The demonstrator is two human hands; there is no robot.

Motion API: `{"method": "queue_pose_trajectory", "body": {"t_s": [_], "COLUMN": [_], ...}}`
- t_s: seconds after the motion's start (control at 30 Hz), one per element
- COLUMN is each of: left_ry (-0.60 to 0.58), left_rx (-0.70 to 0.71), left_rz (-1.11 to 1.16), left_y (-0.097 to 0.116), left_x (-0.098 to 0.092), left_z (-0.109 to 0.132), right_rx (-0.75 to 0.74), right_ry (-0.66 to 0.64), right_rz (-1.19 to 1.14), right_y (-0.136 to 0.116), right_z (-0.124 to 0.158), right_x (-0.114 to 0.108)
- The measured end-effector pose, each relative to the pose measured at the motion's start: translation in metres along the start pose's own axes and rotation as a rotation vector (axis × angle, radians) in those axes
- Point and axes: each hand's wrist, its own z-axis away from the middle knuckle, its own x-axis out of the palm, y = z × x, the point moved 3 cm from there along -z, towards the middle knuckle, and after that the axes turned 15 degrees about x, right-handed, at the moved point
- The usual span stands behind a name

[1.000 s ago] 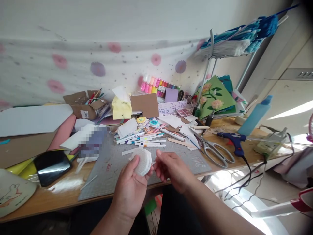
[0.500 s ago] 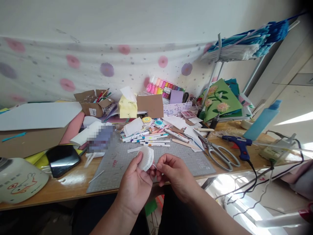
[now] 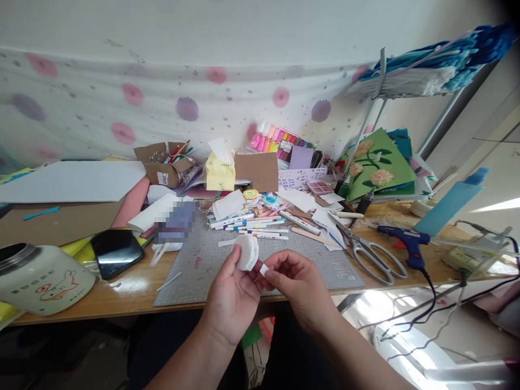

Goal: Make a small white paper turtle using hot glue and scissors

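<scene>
A round white layered pad (image 3: 246, 252) with a textured face is gripped at its edge by my left hand (image 3: 231, 295), the thumb on its near side. Just right of it, my right hand (image 3: 298, 284) pinches a small white strip (image 3: 264, 270) between thumb and finger. The fingertips of both hands come close together there, and I cannot tell whether the strip joins the pad. Both hands are over the front of a grey cutting mat (image 3: 184, 276). Behind the pad, a white paper strip (image 3: 226, 244) lies on the mat.
Several markers (image 3: 264, 230) and paper scraps cover the mat's back. To the right are large scissors (image 3: 374, 262) and a blue glue gun (image 3: 408, 241) with a trailing cord. A black phone (image 3: 117, 253) and a wide-mouthed flask (image 3: 44, 287) stand left, near the table's front edge.
The small strip in my right hand has turned, so its flat white side now shows. The pad has tilted slightly. The whole view has shifted a little, with more of the flask showing.
</scene>
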Motion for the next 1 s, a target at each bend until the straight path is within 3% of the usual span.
{"method": "queue_pose_trajectory", "body": {"t_s": [0.33, 0.43, 0.63, 0.8, 1.0], "left_ry": [0.039, 0.041, 0.078, 0.068, 0.043], "left_rx": [0.034, 0.032, 0.026, 0.020, 0.031], "left_rz": [0.021, 0.027, 0.024, 0.098, 0.117], "left_y": [-0.004, -0.006, -0.008, -0.010, -0.009], "left_x": [-0.006, -0.003, -0.004, -0.004, -0.001], "left_z": [-0.001, 0.002, 0.004, 0.005, 0.006], "right_rx": [-0.237, -0.452, -0.998, -1.157, -1.251], "right_ry": [0.103, 0.174, 0.437, 0.430, 0.319], "right_rz": [0.204, 0.415, 0.801, 0.943, 0.999], "right_y": [-0.008, -0.016, -0.029, -0.020, -0.018], "right_z": [0.003, 0.005, 0.020, 0.023, 0.020], "right_x": [-0.003, -0.002, 0.004, 0.002, 0.004]}}
